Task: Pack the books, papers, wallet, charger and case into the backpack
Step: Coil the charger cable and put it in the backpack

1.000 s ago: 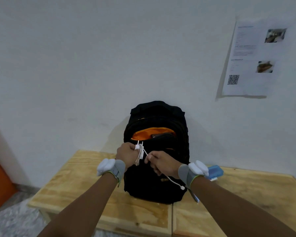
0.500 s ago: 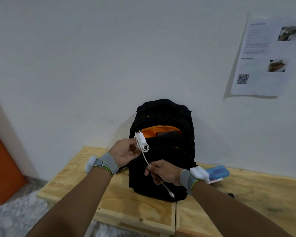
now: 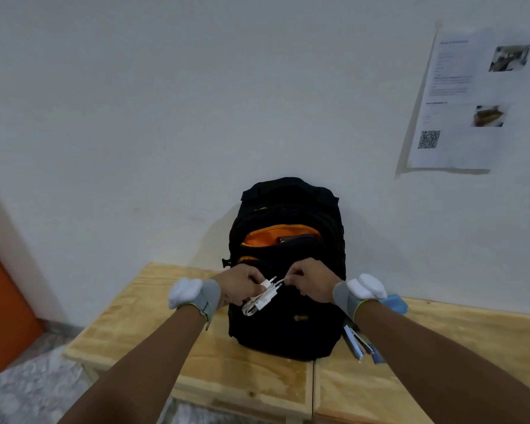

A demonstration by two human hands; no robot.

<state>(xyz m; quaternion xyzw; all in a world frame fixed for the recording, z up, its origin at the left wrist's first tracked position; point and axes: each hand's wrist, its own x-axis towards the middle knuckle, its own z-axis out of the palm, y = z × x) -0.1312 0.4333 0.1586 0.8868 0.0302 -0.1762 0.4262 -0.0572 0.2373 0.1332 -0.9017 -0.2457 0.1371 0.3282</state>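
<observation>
Hands [image 3: 242, 286] now together, charger [image 3: 265, 296] between

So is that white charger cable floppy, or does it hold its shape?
Probably floppy: the charger hangs in loose loops below the left hand. Likely light, since a fingertip grip holds it. The right hand pinches one strand, perhaps to stop uncoiling.

backpack [image 3: 288, 325] open pocket [image 3: 280, 235] unblocked above both hands.

One black backpack [image 3: 286, 270], one white charger [image 3: 262, 298], two hands, two wristbands, one wall poster [image 3: 462, 102], two wooden worktops.
</observation>
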